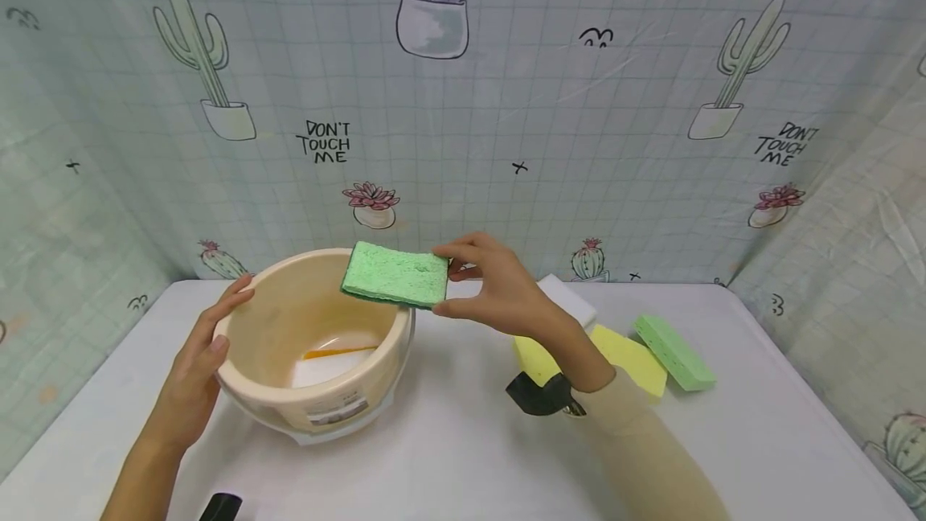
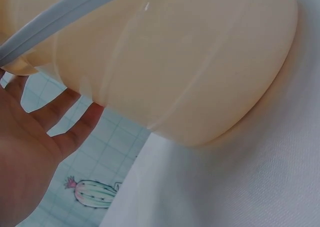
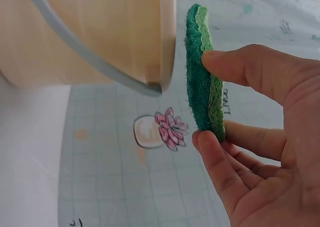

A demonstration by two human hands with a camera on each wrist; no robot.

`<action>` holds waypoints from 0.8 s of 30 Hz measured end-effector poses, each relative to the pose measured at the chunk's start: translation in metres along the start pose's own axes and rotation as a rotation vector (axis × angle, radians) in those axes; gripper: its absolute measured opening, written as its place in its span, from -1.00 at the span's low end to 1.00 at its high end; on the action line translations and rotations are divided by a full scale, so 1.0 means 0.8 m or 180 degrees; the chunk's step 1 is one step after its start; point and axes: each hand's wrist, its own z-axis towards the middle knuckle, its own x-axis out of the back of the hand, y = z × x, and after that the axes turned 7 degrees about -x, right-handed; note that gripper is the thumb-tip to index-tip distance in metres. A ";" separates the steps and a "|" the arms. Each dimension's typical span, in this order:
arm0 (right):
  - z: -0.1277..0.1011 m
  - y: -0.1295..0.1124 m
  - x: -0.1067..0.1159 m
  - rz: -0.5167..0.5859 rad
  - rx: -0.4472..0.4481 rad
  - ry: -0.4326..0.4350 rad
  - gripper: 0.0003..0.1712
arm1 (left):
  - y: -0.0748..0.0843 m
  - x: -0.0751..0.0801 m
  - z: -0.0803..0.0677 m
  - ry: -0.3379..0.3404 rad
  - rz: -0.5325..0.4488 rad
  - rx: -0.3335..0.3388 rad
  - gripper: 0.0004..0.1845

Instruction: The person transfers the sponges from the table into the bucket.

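Note:
A cream bucket stands tilted toward me on the left of the white table, with a white piece and a thin orange-edged thing inside. My left hand holds the bucket at its left rim; in the left wrist view, fingers of this hand touch its outer wall. Over the bucket's right rim, my right hand pinches the end of a green scrubbing sponge. The right wrist view shows the sponge's dark green scouring side facing the bucket, between thumb and fingers of my hand.
Right of the bucket lie yellow sponges, another light green sponge and a white block, partly behind my right arm. The bucket's grey handle hangs down its side. A patterned curtain encloses the table.

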 end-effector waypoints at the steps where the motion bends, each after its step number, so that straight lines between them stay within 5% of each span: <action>1: 0.003 -0.002 -0.003 -0.0024 0.0007 -0.0020 -0.29 | 0.000 0.000 0.000 -0.0001 -0.0001 0.0007 -0.49; 24: 0.060 -0.049 -0.067 -0.0780 -0.0164 -0.0542 -0.29 | -0.001 0.003 0.001 -0.0053 0.0103 -0.0007 -0.49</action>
